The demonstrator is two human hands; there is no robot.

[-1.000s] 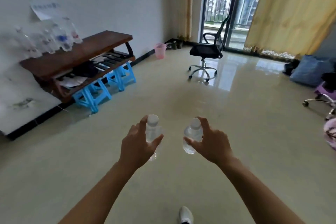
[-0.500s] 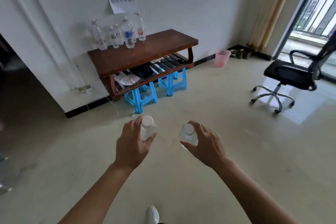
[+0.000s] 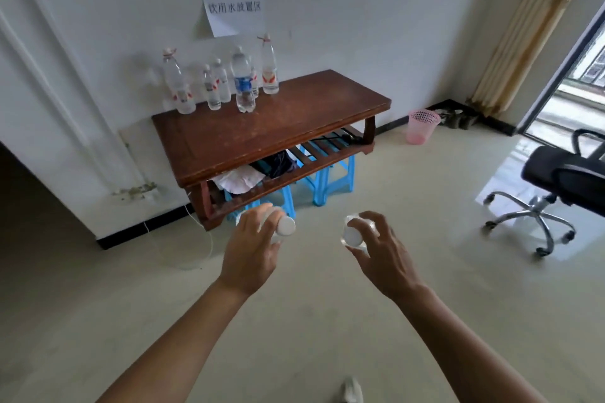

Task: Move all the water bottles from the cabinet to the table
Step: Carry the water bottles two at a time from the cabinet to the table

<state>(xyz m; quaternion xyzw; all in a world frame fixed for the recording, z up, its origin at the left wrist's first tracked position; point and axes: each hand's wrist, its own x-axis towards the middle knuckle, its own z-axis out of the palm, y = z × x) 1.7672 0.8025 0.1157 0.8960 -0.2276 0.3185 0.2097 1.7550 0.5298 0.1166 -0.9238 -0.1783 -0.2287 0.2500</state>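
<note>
Plain white-walled room with a glossy beige tile floor point(image 3: 294, 321). The left hand point(image 3: 252, 252) is wrapped around a small clear plastic water bottle with a white cap point(image 3: 285, 226). The right hand point(image 3: 383, 255) grips a second clear white-capped bottle point(image 3: 353, 235), fingers curled over its shoulder. Both bottles are up in the air over the floor, caps pointing back at the camera, near the front of a dark red-brown wooden counter point(image 3: 278, 131) but not touching it.

At the counter's back left corner, right against the wall, is a cluster of clear water bottles point(image 3: 244, 85), all upright. A couple are tall with red-and-white labels, one has a blue label, and the rest are smaller. A white paper sign point(image 3: 234, 10) is taped to the wall just above them.

The counter's slatted lower shelf point(image 3: 327, 149) has some white and dark stuff on it, and bright blue plastic stools point(image 3: 330, 180) sit tucked underneath. Off to the right are a pink mesh wastebasket point(image 3: 422, 126) by the wall and a black swivel office chair point(image 3: 563, 173).
</note>
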